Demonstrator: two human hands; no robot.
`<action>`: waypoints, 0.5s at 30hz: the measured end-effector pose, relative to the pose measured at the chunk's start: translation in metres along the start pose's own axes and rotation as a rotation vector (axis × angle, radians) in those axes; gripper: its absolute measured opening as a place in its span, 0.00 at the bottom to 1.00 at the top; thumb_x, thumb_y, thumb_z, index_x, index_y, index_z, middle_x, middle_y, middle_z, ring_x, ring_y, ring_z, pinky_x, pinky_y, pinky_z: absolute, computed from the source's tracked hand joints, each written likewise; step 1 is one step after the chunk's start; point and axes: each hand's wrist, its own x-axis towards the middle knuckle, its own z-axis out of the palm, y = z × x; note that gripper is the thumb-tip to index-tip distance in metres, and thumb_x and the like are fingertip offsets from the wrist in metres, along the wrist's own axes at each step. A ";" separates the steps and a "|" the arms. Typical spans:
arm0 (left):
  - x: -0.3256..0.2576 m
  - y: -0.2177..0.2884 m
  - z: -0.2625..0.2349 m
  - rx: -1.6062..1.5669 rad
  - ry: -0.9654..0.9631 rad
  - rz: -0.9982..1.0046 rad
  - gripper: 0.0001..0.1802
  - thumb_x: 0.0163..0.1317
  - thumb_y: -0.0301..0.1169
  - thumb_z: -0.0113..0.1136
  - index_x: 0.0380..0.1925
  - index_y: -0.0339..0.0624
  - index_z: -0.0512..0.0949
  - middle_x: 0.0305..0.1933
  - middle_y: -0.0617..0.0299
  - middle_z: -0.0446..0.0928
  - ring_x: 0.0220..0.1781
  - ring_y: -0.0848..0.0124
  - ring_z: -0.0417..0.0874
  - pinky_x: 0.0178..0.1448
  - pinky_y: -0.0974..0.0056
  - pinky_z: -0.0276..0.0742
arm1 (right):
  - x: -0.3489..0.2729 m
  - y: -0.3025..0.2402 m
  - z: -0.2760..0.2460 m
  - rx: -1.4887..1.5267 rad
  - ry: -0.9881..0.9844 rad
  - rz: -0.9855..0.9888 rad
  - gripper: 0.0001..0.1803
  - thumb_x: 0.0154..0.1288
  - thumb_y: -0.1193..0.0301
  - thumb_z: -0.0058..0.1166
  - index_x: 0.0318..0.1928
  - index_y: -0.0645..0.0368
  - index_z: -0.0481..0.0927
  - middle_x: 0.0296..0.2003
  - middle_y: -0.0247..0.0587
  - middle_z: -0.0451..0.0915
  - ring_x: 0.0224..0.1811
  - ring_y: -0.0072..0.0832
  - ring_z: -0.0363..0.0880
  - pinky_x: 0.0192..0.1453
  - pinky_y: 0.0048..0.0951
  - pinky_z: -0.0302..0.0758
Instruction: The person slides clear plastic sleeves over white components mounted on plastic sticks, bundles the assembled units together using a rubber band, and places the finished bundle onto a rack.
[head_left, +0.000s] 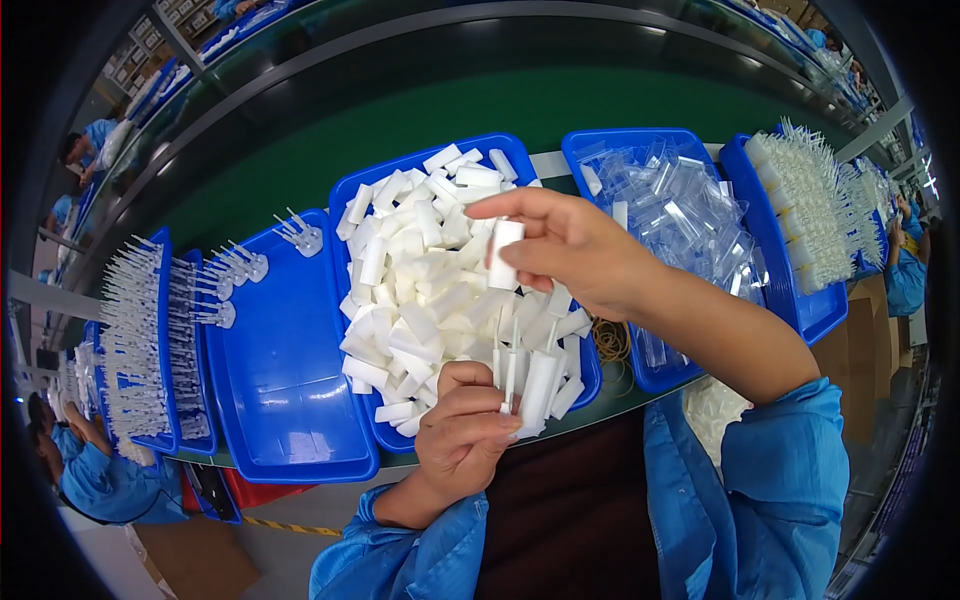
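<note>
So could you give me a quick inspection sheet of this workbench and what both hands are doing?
Surface: workbench beside a green conveyor belt, lined with blue trays.
Job's things: middle tray heaped with white plastic caps; right hand pinches one white cap; left hand holds thin white sticks and a capped piece.
Clutter: rubber bands; clear sleeves tray; nearly bare tray with few nozzle pieces.
Hands: both closed on parts.
Cables: nothing seen.
Surroundings: other people in blue coats at both edges.
</note>
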 end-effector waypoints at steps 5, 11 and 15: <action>0.006 0.001 0.008 0.046 -0.067 0.024 0.10 0.51 0.27 0.65 0.35 0.44 0.79 0.35 0.61 0.78 0.36 0.61 0.69 0.41 0.62 0.66 | -0.029 0.005 -0.009 0.384 -0.055 0.064 0.22 0.62 0.77 0.45 0.58 0.66 0.67 0.36 0.38 0.76 0.30 0.16 0.72 0.33 0.16 0.68; 0.008 0.002 0.016 0.031 -0.129 -0.011 0.10 0.51 0.26 0.66 0.34 0.44 0.79 0.35 0.63 0.78 0.36 0.62 0.69 0.40 0.64 0.66 | -0.047 0.009 -0.012 0.542 -0.088 0.033 0.24 0.60 0.76 0.43 0.58 0.69 0.65 0.38 0.43 0.74 0.33 0.21 0.75 0.39 0.19 0.72; 0.007 0.000 0.020 -0.003 -0.139 -0.023 0.09 0.51 0.25 0.65 0.34 0.43 0.79 0.35 0.61 0.78 0.36 0.62 0.69 0.41 0.63 0.66 | -0.052 0.012 -0.013 0.635 -0.104 -0.021 0.25 0.59 0.76 0.41 0.58 0.69 0.65 0.38 0.44 0.74 0.36 0.24 0.75 0.43 0.21 0.73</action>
